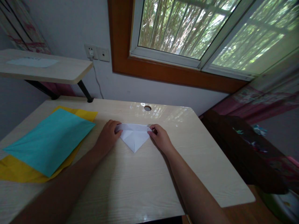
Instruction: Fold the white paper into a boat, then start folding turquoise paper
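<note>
A folded sheet of white paper [135, 138] lies on the wooden desk, its point toward me and a straight folded band along its far edge. My left hand [109, 133] pinches the left end of that band between thumb and fingers. At the opposite end, my right hand [160, 137] grips the paper's right corner in the same way. Crease lines show on the triangular part, one running down to the tip. The fingertips behind the paper are partly hidden.
Left of my forearm, a turquoise sheet [53, 140] rests on a yellow sheet [67, 162]. A raised shelf [70, 73] on black legs bears a white paper [32, 62]. The desk [187, 174] has a round cable hole [147, 108] near its back edge, below the window.
</note>
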